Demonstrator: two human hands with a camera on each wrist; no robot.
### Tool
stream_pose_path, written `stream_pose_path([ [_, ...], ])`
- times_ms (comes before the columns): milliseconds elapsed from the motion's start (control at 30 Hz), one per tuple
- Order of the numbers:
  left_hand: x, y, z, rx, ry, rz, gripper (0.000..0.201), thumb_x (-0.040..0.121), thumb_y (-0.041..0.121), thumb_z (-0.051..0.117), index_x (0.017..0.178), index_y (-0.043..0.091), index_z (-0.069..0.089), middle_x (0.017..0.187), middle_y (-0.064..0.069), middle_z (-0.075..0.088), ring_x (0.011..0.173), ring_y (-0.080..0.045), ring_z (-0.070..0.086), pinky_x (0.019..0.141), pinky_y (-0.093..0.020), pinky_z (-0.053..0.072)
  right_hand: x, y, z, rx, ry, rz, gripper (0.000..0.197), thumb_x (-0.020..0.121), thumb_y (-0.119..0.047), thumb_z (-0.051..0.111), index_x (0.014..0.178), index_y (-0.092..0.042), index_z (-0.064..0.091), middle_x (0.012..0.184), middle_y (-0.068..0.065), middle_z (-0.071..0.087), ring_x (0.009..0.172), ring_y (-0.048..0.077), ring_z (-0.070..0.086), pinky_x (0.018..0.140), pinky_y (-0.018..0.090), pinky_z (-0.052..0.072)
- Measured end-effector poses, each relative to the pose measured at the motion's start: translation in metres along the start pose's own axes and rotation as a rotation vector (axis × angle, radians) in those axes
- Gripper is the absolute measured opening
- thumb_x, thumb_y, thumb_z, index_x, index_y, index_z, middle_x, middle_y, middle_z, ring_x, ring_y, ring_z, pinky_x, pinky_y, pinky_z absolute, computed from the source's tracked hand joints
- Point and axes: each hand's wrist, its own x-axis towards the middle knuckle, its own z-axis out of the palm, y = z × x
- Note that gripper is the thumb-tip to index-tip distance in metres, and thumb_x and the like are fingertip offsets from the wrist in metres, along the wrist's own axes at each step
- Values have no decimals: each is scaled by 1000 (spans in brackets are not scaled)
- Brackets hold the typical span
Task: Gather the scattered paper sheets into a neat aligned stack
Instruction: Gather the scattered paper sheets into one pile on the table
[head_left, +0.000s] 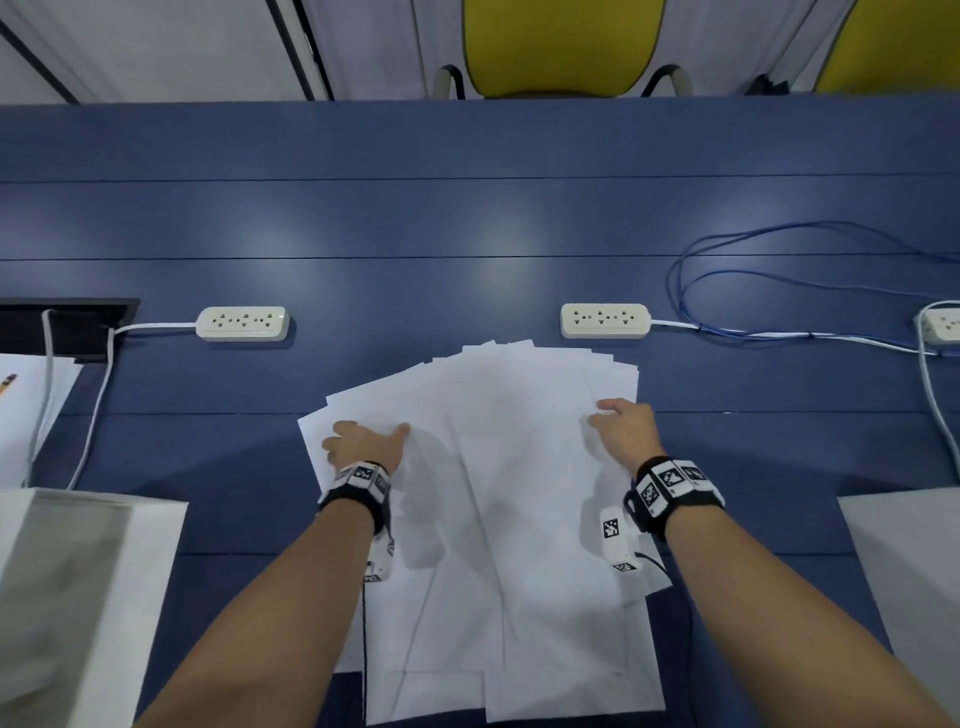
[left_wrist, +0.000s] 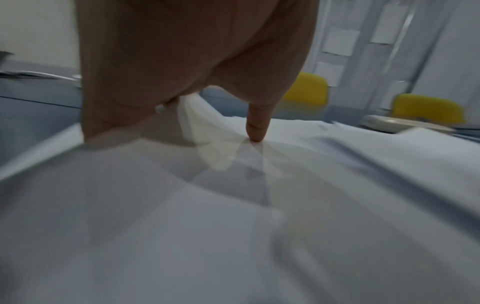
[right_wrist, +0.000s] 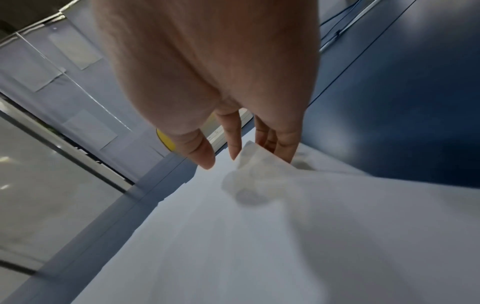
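Several white paper sheets (head_left: 498, 467) lie fanned and overlapping on the blue table (head_left: 467, 218), spread wider at the far end. My left hand (head_left: 366, 436) rests on their left side. In the left wrist view its thumb (left_wrist: 255, 131) presses straight down on the paper (left_wrist: 337, 185), which buckles up in a ridge towards the hidden fingers. My right hand (head_left: 608, 410) is at the sheets' right edge. In the right wrist view its nearly straight fingers (right_wrist: 285, 148) stand against a lifted paper edge (right_wrist: 259, 164), the thumb (right_wrist: 205, 156) hovering above the sheets.
Two white power strips (head_left: 242, 323) (head_left: 605, 320) lie just beyond the sheets, and a third (head_left: 943, 325) sits at the right edge. A looped blue cable (head_left: 779, 260) lies far right. White boxes stand front left (head_left: 78, 597) and front right (head_left: 909, 571). Yellow chairs (head_left: 561, 47) stand behind the table.
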Motion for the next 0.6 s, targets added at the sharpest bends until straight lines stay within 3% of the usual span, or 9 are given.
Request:
stream_pose_path([
  [167,-33,23,34,-58,-60,184,76,84,44,70,141,6,37,139,-21,41,123,-43,52,99,-48,46,-9,-7,9,13,-65,-35,43,80,-25,68,122,-14,66,136,13,52,117,25,59,103,35,47],
  [300,-34,17,26,-97,-47,268,61,87,40,67,137,12,47,138,-15,46,122,-38,54,100,-45,45,-16,-1,-8,49,-39,-45,42,85,-20,66,127,-17,63,130,12,55,111,26,58,98,35,47],
  [433,-31,-15,3,31,-52,257,67,85,50,66,139,14,47,138,-15,46,126,-37,49,100,-48,45,-29,23,-39,74,46,-28,43,86,-17,65,128,-14,61,129,7,60,105,23,59,90,31,45],
  [533,-38,-46,0,130,-146,262,74,85,53,65,141,11,44,140,-17,42,124,-38,53,106,-48,45,-54,50,-51,-47,37,23,50,87,-21,67,134,-11,56,137,12,54,119,29,56,101,36,43],
  [600,-46,-59,5,172,-202,270,66,89,47,60,140,9,42,140,-17,42,121,-38,55,104,-47,46,-79,64,-49,-148,-16,35,54,88,-25,65,138,-11,51,143,15,42,123,33,53,105,37,40],
])
